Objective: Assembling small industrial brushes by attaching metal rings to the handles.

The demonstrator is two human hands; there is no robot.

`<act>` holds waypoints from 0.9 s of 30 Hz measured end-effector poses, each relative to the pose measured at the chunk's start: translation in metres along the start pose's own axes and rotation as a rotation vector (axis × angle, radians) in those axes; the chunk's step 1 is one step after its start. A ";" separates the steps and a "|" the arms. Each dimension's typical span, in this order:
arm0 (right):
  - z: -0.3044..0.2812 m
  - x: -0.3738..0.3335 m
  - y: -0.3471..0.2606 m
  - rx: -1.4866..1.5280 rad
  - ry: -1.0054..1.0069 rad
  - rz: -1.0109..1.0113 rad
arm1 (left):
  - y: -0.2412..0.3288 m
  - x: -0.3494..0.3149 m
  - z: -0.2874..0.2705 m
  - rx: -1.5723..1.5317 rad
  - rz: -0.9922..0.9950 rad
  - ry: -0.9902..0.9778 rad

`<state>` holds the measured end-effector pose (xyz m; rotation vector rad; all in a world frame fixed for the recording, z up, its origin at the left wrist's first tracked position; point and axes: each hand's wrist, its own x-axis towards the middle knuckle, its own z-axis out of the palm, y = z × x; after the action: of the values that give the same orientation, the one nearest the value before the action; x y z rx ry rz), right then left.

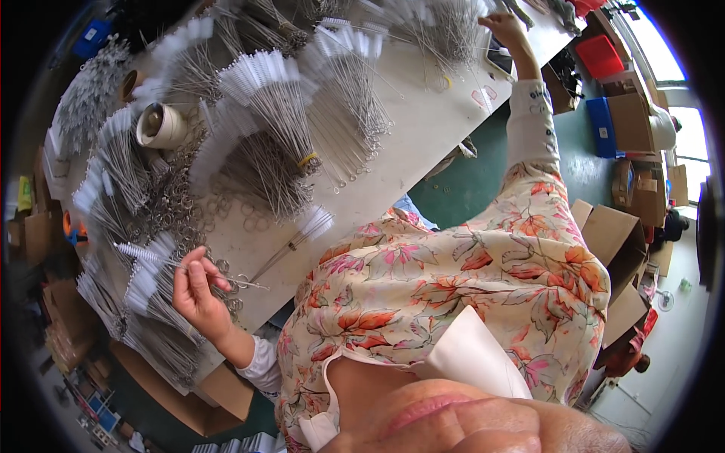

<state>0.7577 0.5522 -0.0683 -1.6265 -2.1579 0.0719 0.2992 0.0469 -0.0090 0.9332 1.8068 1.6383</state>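
My left hand [198, 293] is closed in a pinch at the near left of the table. Between its fingers is a thin wire brush [136, 251] with white bristles; its wire handle comes out on the other side of the fingers, beside some metal rings [239, 282]. My right hand [507, 32] reaches to the far right, fingers bent but apart, beside a pile of similar brushes [453, 34]. Nothing shows clearly in it. Next to my left hand, a small group of brushes [316, 223] lies near the table's edge.
Many more brushes [264, 83] cover the table [377, 170], some bundled with a yellow band [308, 160]. A white roll [160, 126] stands among loose metal rings [257, 219]. Cardboard boxes [615, 234] and a blue bin [602, 127] stand to the right. An open carton [226, 392] is below left.
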 end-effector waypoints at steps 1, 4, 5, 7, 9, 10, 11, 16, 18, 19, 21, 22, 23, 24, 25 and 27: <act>-0.005 -0.020 -0.015 0.015 -0.066 0.118 | -0.002 -0.001 -0.004 0.004 0.005 0.012; 0.001 -0.055 0.003 0.102 -0.152 0.213 | -0.007 0.001 -0.004 -0.008 -0.009 0.001; 0.012 -0.060 0.012 0.104 -0.158 0.290 | -0.008 0.003 -0.002 -0.019 -0.007 -0.016; 0.020 -0.060 0.010 0.056 -0.160 0.382 | -0.011 0.004 0.002 -0.027 -0.003 -0.024; 0.024 -0.058 0.007 0.009 -0.162 0.466 | -0.012 0.003 0.006 -0.023 -0.028 -0.034; 0.024 -0.057 0.008 -0.008 -0.047 0.479 | -0.011 0.002 0.006 -0.023 -0.026 -0.028; 0.023 -0.056 0.009 -0.025 0.068 0.491 | -0.011 0.002 0.007 -0.020 -0.031 -0.022; -0.037 -0.045 -0.070 0.132 0.622 0.096 | -0.007 -0.002 0.005 -0.018 -0.055 0.017; -0.053 -0.038 -0.090 0.469 0.099 0.182 | -0.001 0.002 0.010 0.005 -0.032 -0.031; -0.063 -0.055 -0.157 0.963 -0.046 0.047 | 0.004 0.001 0.015 0.029 -0.049 -0.017; -0.075 -0.101 -0.267 1.582 -0.388 -0.084 | 0.022 0.007 0.029 0.034 0.003 -0.097; -0.065 -0.112 -0.302 1.706 -0.617 -0.093 | 0.018 0.008 0.030 0.061 0.075 -0.138; -0.069 -0.125 -0.337 1.849 -0.651 -0.045 | 0.025 0.012 0.036 0.002 0.091 -0.164; -0.071 -0.139 -0.367 1.990 -0.697 0.007 | 0.026 0.014 0.042 -0.063 0.122 -0.185; -0.073 -0.150 -0.388 2.032 -0.770 0.024 | 0.034 0.016 0.047 -0.053 0.138 -0.176; -0.043 -0.157 -0.402 2.076 -0.929 -0.137 | 0.046 0.021 0.054 -0.121 0.149 -0.177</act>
<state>0.4447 0.2734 0.0414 -0.0359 -1.1130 2.2976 0.3346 0.0986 0.0307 1.1431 1.5354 1.6756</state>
